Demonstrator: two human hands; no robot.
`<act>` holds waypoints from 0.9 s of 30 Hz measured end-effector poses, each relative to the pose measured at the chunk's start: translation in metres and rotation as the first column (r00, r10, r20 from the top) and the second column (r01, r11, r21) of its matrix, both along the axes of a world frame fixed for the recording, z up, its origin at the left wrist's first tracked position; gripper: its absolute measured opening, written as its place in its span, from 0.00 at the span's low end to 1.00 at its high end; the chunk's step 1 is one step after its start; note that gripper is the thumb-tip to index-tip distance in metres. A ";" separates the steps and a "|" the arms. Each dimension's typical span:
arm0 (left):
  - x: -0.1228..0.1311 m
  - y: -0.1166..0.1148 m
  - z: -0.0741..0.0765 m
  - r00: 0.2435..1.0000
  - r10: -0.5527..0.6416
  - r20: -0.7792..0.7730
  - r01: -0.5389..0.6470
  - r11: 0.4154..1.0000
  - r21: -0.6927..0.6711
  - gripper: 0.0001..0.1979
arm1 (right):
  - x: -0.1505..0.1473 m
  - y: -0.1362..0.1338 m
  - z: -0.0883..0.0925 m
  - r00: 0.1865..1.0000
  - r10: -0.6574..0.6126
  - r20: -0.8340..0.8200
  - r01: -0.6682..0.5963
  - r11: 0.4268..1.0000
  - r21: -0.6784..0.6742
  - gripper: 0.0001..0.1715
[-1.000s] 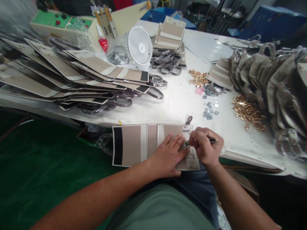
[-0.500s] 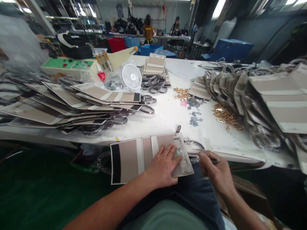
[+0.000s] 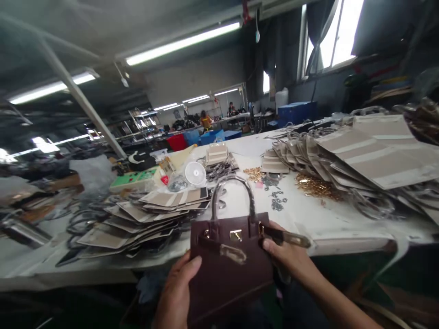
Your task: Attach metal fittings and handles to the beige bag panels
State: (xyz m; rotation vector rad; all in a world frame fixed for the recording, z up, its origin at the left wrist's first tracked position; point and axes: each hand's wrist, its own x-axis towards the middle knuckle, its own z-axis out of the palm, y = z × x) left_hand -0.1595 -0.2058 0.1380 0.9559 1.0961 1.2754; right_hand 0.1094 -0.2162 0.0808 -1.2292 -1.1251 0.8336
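A dark brown handbag panel is held up in front of me, its outer face towards me. Its wrapped handle arches upward, and a gold-coloured clasp sits near the top centre. My left hand grips the left edge, thumb on the front. On the right edge, my right hand is closed round the panel beside a strap with a wrapped end. Another wrapped strap end hangs across the front. The fingers behind the panel are hidden.
Stacked beige panels lie on the left of the white table; more panels are piled right. Gold-coloured parts, grey metal parts and a white fan stand beyond. A person is in the background.
The panel, earlier lying beige side up under my left hand, is now raised with its brown side showing. Both hands now grip its edges. The view has tilted upward.
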 end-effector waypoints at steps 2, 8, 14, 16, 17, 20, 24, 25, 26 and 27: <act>-0.007 -0.008 0.011 0.989 0.096 0.116 -0.092 0.995 -0.037 0.21 | -0.012 0.001 0.031 0.993 0.100 -0.055 -0.094 0.990 0.105 0.34; 0.005 -0.023 0.031 0.968 0.051 0.246 -0.050 0.999 -0.009 0.24 | -0.029 -0.012 0.078 0.990 -0.115 0.079 0.090 0.960 0.266 0.30; 0.025 -0.019 0.028 0.991 -0.026 0.130 0.016 0.997 0.079 0.24 | -0.013 -0.016 0.084 0.976 -0.198 0.090 0.174 0.958 0.226 0.25; 0.029 -0.012 0.025 0.990 -0.063 0.129 0.052 0.995 0.087 0.25 | -0.005 -0.015 0.078 0.972 -0.232 0.024 0.228 0.968 0.101 0.35; 0.030 -0.008 0.023 0.988 -0.087 0.131 0.075 0.993 0.088 0.25 | -0.002 -0.014 0.075 0.971 -0.240 -0.007 0.240 0.970 0.050 0.37; 0.033 0.004 0.016 0.974 -0.164 0.155 0.155 0.986 0.068 0.24 | 0.004 -0.008 0.065 0.977 -0.197 -0.085 0.198 0.980 0.004 0.36; 0.037 0.013 0.005 0.947 -0.228 0.225 0.225 0.974 0.041 0.23 | 0.008 0.001 0.052 0.980 -0.166 -0.108 0.173 0.984 0.049 0.34; 0.038 0.015 0.003 0.944 -0.232 0.236 0.228 0.973 0.043 0.23 | 0.008 0.003 0.048 0.981 -0.166 -0.103 0.172 0.983 0.061 0.34; 0.039 0.015 0.001 0.942 -0.232 0.244 0.228 0.973 0.046 0.22 | 0.010 0.006 0.044 0.982 -0.165 -0.095 0.172 0.982 0.072 0.33; 0.041 0.015 -0.001 0.940 -0.233 0.251 0.228 0.973 0.048 0.21 | 0.011 0.008 0.039 0.982 -0.167 -0.089 0.175 0.981 0.083 0.33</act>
